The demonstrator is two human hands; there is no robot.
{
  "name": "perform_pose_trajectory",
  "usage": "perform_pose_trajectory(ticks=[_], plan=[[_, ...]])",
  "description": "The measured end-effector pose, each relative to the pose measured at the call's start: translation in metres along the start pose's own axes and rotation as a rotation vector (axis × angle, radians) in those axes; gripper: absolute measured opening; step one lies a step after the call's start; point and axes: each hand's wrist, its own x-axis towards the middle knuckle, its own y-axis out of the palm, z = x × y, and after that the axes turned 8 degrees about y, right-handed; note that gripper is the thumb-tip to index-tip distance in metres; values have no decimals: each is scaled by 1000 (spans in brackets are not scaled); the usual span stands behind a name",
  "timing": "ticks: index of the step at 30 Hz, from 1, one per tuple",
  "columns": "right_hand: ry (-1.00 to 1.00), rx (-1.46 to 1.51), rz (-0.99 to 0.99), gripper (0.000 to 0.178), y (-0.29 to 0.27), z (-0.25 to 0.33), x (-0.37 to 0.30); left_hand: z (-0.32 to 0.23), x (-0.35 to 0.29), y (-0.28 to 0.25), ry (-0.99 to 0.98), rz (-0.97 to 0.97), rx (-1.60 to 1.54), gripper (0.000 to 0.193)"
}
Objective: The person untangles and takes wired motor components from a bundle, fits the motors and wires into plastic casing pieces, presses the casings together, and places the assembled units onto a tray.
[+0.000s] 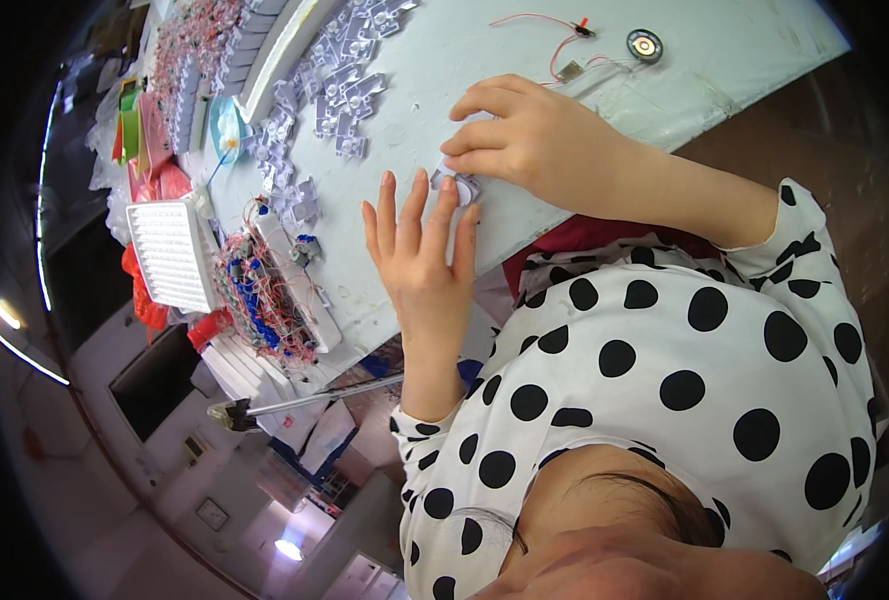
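Note:
A small white plastic part (462,190) lies low over the table between my two hands. The thumb and index finger of my left hand (421,245) flank it, while the other fingers of that hand stretch out spread. My right hand (535,140) comes in from the right with bent fingers, its fingertips at the part's far edge. Its thumb is hidden under the hand. Farther off to the left lies a loose spread of similar white plastic parts (350,95).
A round speaker (645,46) with thin wires lies at the far right. Wires with blue pieces (260,290) lie bundled at the left table edge, beside a white ribbed tray (173,255). Rows of grey-white parts (250,45) stand at the far left. A metal rod (315,395) juts below the table.

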Motion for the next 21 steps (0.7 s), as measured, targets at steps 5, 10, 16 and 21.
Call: perform_pose_trajectory(ticks=[5, 10, 16, 21], plan=[[-132, -267, 100, 26, -6, 6, 3, -2, -10, 13, 88, -12, 43, 37], [-211, -341, 12, 16, -5, 10, 5, 5, -19, 20, 105, -90, -13, 41], [-249, -338, 97, 16, -12, 9, 16, 17, -11, 11, 74, -145, -191, 37], [-146, -158, 169, 25, -7, 2, 25, 35, -7, 24, -69, -226, -487, 34]])
